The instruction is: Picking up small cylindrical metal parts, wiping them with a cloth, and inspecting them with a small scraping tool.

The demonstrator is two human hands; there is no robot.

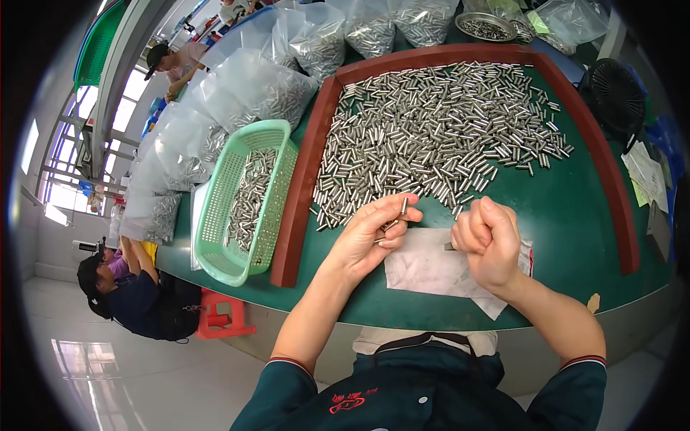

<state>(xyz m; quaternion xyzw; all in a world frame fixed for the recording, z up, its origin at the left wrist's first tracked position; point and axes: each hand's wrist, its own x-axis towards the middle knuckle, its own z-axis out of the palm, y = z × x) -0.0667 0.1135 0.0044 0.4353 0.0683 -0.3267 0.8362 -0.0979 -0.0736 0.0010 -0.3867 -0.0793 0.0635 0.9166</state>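
Before me a big heap of short, shiny metal pins (424, 129) is spread over the green tabletop. My left hand (370, 237), palm turned up, has its fingers curled around several of these metal pins (389, 225); one stands up between thumb and fingertips. To its right, my right hand (489, 241) is closed in a fist, and a small dark metal end shows at its left side, probably a pin. Under and between both hands lies a crumpled whitish cloth (420, 266). The hands are apart from each other.
A dark red wooden frame (305, 187) borders the heap. Left of it stands a green plastic basket (205, 223) with more pins. Clear bags of pins (248, 90) line the left and back. A black fan (614, 97) sits at right. Co-workers (136, 287) sit at left.
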